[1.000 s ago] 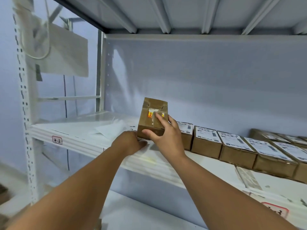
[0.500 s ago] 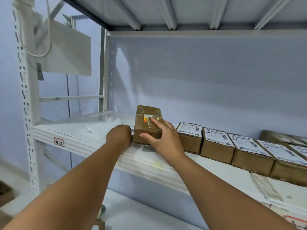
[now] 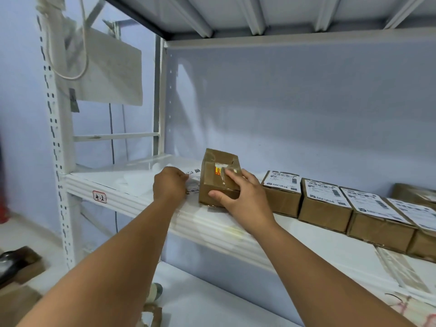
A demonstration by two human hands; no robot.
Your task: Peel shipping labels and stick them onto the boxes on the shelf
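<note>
As right grip [image 3: 244, 197] clasps box [image 3: 210, 182] on white shelf [image 3: 132, 197], left grip [image 3: 168, 186] curls, hold unclear.

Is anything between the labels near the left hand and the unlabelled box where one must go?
Nothing lies on the shelf between the labels and the unlabelled box, but the right hand has fingers across the box's taped face.
</note>
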